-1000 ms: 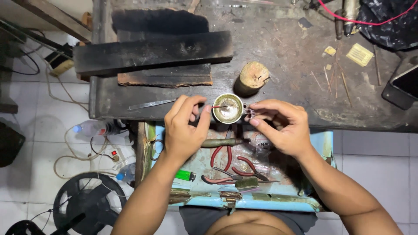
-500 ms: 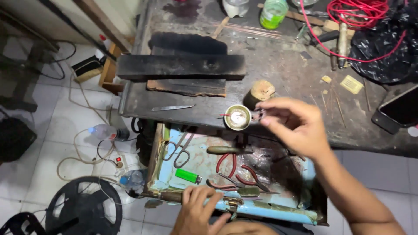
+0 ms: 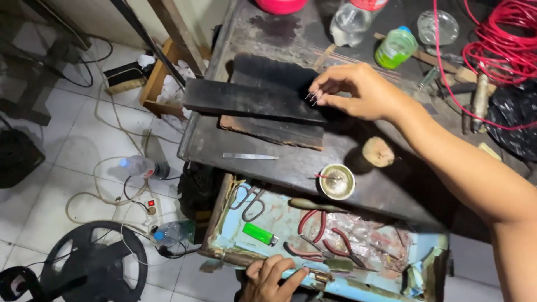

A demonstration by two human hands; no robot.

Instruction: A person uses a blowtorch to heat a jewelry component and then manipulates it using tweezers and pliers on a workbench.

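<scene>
My right hand (image 3: 358,89) reaches across the dark workbench (image 3: 268,168) and pinches several thin metal pins (image 3: 311,98) over a black slab (image 3: 246,100). My left hand (image 3: 271,279) rests on the front edge of an open light-blue drawer (image 3: 229,254), its fingers curled on the rim. A small metal bowl (image 3: 337,182) with a red-tipped pin in it sits near the bench's front edge. A round wooden stub (image 3: 378,151) stands just behind the bowl.
The drawer holds scissors (image 3: 249,202), a green lighter (image 3: 258,233), red-handled pliers (image 3: 321,221) and other tools. A flat metal strip (image 3: 250,156) lies on the bench. Bottles (image 3: 395,47), red wire (image 3: 492,45) and a black bag (image 3: 517,123) crowd the back right. Cables, bottles and a fan lie on the tiled floor.
My right hand left the bowl and moved up to the black slab with the pins. My left hand dropped from the bowl to the drawer's front edge. The view shifted closer.
</scene>
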